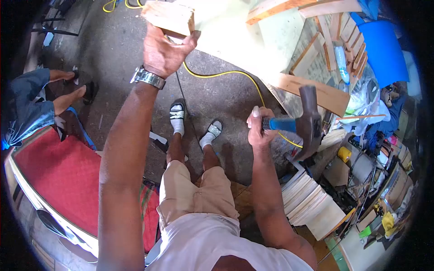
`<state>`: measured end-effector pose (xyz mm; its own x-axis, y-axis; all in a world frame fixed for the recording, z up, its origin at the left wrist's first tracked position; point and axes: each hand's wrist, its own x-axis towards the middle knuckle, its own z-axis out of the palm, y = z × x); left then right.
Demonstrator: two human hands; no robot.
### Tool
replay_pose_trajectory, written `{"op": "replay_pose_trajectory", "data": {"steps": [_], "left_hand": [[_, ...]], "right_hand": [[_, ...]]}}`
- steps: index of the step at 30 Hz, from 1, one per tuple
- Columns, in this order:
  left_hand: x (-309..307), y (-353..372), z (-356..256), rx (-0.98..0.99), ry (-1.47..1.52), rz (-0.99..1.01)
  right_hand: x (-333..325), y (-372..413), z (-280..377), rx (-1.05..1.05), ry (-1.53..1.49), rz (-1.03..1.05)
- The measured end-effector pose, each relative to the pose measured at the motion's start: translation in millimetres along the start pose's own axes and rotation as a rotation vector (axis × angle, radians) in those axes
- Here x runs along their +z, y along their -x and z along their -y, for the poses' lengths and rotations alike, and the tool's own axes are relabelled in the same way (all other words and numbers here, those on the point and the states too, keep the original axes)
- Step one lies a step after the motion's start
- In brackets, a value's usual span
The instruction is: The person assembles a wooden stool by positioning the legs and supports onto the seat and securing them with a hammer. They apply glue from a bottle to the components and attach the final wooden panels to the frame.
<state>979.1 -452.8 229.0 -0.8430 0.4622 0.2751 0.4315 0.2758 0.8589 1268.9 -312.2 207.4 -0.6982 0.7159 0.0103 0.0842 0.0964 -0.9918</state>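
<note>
My left hand [163, 54], with a metal watch [149, 77] on its wrist, grips a pale block of wood [168, 17] from below at the top of the view. The thumb lies along the block's right side, and most of the fingers are hidden. My right hand [261, 126] is wrapped round the blue handle of a claw hammer [310, 119]. The hammer's dark metal head points away to the right, well apart from the wooden block. Beyond the hammer lies a wooden board [314, 93] on the edge of a pale, brightly lit worktop [235, 43].
Cut wood pieces [312, 54] and a plastic bottle [341, 63] lie by a blue barrel [383, 53]. Stacked boards [309, 203] stand beside clutter at right. A yellow cable [217, 75] crosses the floor. Another person's legs [56, 95] show left, near a red cushioned surface [58, 176].
</note>
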Motion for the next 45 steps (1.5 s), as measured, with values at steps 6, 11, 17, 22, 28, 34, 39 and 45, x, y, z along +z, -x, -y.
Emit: {"op": "replay_pose_trajectory", "data": {"steps": [6, 11, 17, 22, 28, 34, 39, 45], "left_hand": [[-1.0, -5.4, -10.0, -0.095, 0.263, 0.014], [-0.8, -3.8, -10.0, -0.077, -0.022, 0.046], [0.2, -2.3, 0.8, -0.199, 0.037, 0.092], [-2.5, -5.3, -12.4, -0.186, -0.04, 0.064], [-5.9, -3.4, -14.2, -0.134, -0.035, 0.053], [7.9, -1.7, 5.3, -0.166, 0.035, 0.011], [13.6, -4.7, 16.3, -0.122, 0.183, -0.016], [2.0, -0.9, -1.7, -0.117, 0.021, -0.02]], "right_hand": [[7.8, 0.5, -66.4, 0.889, 0.398, 0.035], [16.0, -6.7, -3.6, 0.352, 0.0, -0.169], [1.8, 4.1, -51.7, 0.427, 0.828, 0.153], [3.4, 7.0, -11.3, 0.305, 0.444, -0.012], [-0.6, 17.1, -71.5, 0.166, 0.661, 0.112], [4.9, 19.2, -40.8, 0.415, 0.552, 0.047], [9.4, -43.2, 54.4, 0.166, 0.951, 0.142], [8.1, -52.5, 49.4, 0.084, 0.905, 0.296]]}}
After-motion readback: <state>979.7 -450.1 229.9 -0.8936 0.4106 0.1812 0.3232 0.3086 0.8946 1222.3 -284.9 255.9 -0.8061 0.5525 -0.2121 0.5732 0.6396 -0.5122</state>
